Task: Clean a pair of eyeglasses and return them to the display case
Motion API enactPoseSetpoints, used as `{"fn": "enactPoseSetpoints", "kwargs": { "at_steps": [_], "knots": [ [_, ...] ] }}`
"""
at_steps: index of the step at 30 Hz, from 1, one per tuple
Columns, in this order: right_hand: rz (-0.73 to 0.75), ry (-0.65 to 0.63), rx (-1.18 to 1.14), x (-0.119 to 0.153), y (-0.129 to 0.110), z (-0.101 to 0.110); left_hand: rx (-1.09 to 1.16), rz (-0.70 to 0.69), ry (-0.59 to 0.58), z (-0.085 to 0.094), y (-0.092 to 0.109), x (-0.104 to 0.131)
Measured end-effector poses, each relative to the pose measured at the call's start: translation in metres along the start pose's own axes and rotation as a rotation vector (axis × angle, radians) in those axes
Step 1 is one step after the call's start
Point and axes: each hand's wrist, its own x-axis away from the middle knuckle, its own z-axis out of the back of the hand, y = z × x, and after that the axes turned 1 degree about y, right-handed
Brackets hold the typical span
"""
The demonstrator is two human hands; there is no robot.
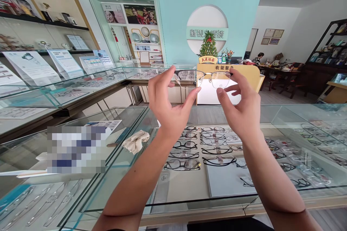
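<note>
The left hand (170, 107) and right hand (244, 112) fingers gripped half-rim eyeglasses (208, 73), already raised above the glass counter (168, 219); what remained was unclear.

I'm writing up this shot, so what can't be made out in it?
All in the head view:
- Item at left: hidden by pixel blocks.
- Wall sign: middle characters behind the plant.
- Mark on the glasses in left hand and right hand: too small.
- Right display case: cut off by the picture's edge.
</note>
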Motion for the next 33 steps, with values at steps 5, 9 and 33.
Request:
{"fn": "enactPoseSetpoints", "kwargs": {
  "at_steps": [5, 9, 33],
  "knots": [
    [0.007, -0.005, 0.009, 0.0001, 0.0003, 0.0, -0.042, -0.032, 0.033, -0.0003, 0.0009, -0.0004],
    [-0.003, -0.018, 0.002, -0.0001, 0.0003, 0.0008, -0.053, -0.049, 0.048, -0.0012, 0.0009, -0.0007],
    [0.006, -0.019, -0.026, 0.0012, 0.0006, 0.0009, 0.06, 0.023, -0.002, -0.0036, -0.0032, -0.0002]
  ]
}}
